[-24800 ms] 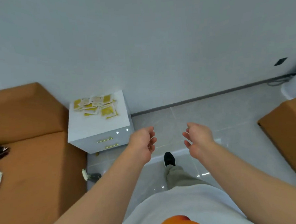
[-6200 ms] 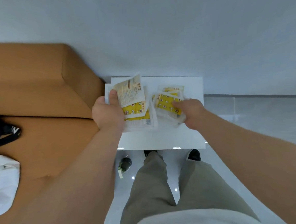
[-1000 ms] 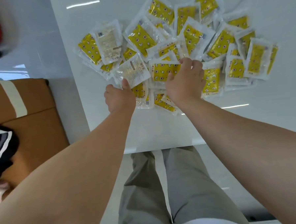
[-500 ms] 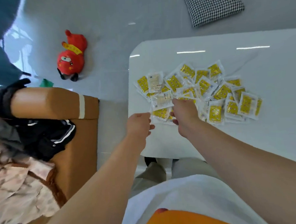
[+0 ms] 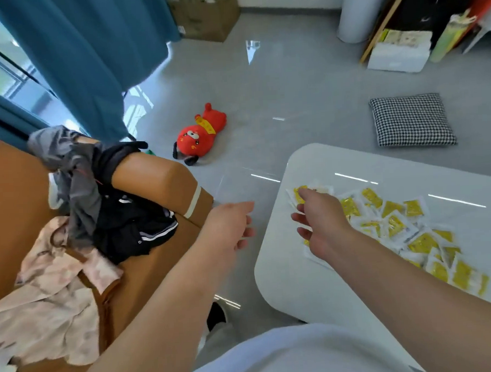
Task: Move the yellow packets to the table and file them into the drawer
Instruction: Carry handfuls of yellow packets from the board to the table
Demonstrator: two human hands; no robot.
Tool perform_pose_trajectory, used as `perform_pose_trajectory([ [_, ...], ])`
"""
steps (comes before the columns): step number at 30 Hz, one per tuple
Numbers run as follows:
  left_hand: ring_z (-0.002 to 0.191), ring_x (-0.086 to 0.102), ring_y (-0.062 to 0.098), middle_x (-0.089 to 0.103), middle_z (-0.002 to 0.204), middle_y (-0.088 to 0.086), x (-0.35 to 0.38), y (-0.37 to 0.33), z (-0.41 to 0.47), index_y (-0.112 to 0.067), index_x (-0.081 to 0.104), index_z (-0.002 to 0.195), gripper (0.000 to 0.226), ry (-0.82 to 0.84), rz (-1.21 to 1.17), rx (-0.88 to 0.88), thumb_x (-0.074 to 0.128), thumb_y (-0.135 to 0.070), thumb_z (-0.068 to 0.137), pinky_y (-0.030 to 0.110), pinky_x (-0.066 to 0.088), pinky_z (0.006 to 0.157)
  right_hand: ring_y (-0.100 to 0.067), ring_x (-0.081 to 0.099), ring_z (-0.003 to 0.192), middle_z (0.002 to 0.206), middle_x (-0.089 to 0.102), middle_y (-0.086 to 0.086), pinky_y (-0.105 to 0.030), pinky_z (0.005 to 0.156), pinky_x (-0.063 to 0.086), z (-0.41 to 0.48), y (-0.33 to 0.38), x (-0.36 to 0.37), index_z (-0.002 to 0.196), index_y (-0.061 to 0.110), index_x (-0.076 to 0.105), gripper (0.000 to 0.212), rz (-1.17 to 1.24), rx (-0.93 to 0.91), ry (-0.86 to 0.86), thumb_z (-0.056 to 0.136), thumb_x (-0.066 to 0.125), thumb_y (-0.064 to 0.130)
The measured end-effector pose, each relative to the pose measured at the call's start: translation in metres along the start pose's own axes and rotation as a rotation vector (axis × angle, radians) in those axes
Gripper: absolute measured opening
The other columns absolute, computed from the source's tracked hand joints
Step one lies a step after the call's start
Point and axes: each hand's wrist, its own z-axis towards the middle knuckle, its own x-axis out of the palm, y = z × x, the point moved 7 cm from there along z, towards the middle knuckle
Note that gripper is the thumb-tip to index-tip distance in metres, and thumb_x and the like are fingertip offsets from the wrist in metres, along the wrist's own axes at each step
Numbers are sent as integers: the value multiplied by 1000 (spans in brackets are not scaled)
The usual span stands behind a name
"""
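Several yellow packets (image 5: 394, 223) lie in a loose heap on the white table (image 5: 295, 282) at the right. My right hand (image 5: 320, 224) hovers over the heap's left end with fingers spread and relaxed, holding nothing. My left hand (image 5: 232, 226) hangs over the floor between the sofa and the table, fingers loosely spread, also without anything in it. No drawer is in view.
An orange sofa (image 5: 158, 179) with a pile of clothes (image 5: 97, 199) stands at the left. On the grey floor lie a red plush toy (image 5: 199, 135) and a checked cushion (image 5: 411, 120). Blue curtains (image 5: 89, 51), a cardboard box (image 5: 207, 14) and shelves stand at the back.
The view has swung up and left, away from the table. Both hands have lifted off the packets and drawn back; the left hand has moved off the table edge over the floor.
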Motion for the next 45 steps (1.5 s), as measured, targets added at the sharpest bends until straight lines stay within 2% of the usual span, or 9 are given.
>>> perform_pose_trajectory([
  [5,64,58,16,59,84,1,-77,0,39,-15,64,102,16,49,-20,21,66,-29,94,28,40,53,-15,54,70,76,55,5,-34,72,39,-23,-23,71,83,23,56,17,49,20,-41,99,55,22],
  [11,63,55,15,57,86,1,-163,-8,76,-15,64,106,17,157,89,37,64,-28,95,28,39,55,-17,56,72,83,53,0,-34,73,41,-46,-59,162,91,22,58,9,224,47,-168,98,56,25],
  [18,66,56,15,59,88,0,-192,-42,105,-18,66,99,13,253,164,82,62,-30,95,28,41,60,-16,58,71,87,53,0,-32,68,40,-53,-65,209,91,21,56,11,276,45,-258,100,53,26],
  [21,66,57,16,59,89,0,-181,-54,125,-17,67,101,16,280,179,66,63,-30,92,28,41,60,-16,57,74,86,52,1,-30,64,40,-41,-58,212,91,23,57,11,322,36,-291,101,52,25],
  [31,63,54,15,57,84,0,-106,-140,212,-17,66,100,12,343,378,71,63,-26,93,27,40,56,-19,60,81,92,57,-1,-34,71,43,57,6,206,91,22,58,9,473,81,-384,98,56,25],
  [36,61,54,15,56,82,0,-47,-210,249,-16,66,100,13,386,509,47,64,-26,92,27,41,56,-20,60,80,90,56,-2,-36,71,42,116,69,187,91,21,57,10,478,131,-420,98,60,27],
  [45,61,56,15,58,82,-1,81,-370,311,-18,65,93,11,478,647,136,66,-29,91,27,42,55,-19,62,84,95,58,-1,-37,80,44,203,219,148,94,22,57,10,638,76,-508,100,57,31],
])
